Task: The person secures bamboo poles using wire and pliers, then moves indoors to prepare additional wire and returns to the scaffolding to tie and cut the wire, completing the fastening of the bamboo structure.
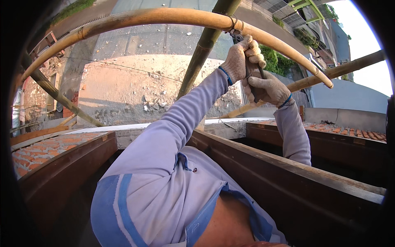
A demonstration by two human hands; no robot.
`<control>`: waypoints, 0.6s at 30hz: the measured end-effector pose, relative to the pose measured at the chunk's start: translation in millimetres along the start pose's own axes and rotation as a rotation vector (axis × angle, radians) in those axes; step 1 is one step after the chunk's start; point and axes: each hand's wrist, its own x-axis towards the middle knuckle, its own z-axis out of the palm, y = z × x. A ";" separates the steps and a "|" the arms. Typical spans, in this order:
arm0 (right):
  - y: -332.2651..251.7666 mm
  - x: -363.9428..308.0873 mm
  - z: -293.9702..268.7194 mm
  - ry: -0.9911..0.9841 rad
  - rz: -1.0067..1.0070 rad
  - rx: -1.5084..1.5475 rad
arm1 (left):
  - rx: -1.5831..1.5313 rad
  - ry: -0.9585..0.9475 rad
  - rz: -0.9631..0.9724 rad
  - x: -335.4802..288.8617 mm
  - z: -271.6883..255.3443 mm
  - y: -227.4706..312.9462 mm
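Observation:
A knot of dark wire [234, 26] binds a long yellow bamboo pole [164, 16] to a darker upright bamboo pole [201, 53] where they cross. Just below this knot, the dark metal head of a pair of pliers [237, 38] touches or nearly touches the wire. My left hand [238, 61], in a knitted glove, is closed around the upper part of the tool. Lower down, my gloved right hand [269, 88] grips the dark handles. Fingers hide much of the tool, so the exact grip and jaw position are partly hidden.
Another bamboo pole [337, 71] slants off to the right. A brown wooden beam [288, 164] runs beside my body, with brickwork [49, 148] at the left. Far below lies a rubble-strewn concrete surface [123, 82]. A grey wall [349, 99] stands at the right.

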 end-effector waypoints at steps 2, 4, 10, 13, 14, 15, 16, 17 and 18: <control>-21.8 -12.5 7.8 0.303 0.068 -0.617 | -0.033 0.116 0.000 4.5 5.6 -5.1; -27.7 -27.8 27.4 0.587 -0.180 -1.102 | 0.026 0.194 0.057 12.4 11.0 -10.7; -5.5 -12.5 27.7 1.042 -0.214 -1.656 | -0.137 0.557 0.157 40.7 36.9 -24.4; 1.9 -4.1 -6.7 0.825 -0.187 -1.533 | 0.001 0.549 0.100 27.2 36.3 -15.7; 7.3 -2.5 -11.0 0.724 -0.178 -1.471 | 0.123 0.503 0.038 16.0 31.7 -11.9; 9.4 -0.9 -16.4 0.555 -0.131 -1.233 | 0.195 0.406 -0.075 1.3 22.2 -1.2; 16.3 1.3 -14.7 0.362 -0.052 -0.701 | 0.288 0.319 -0.126 -11.9 12.6 8.3; 23.8 4.0 -10.9 0.153 -0.029 -0.171 | 0.291 0.199 -0.167 -16.3 4.7 19.0; 31.4 5.7 -6.2 0.013 0.005 0.343 | 0.295 0.219 -0.238 -19.5 -1.6 23.5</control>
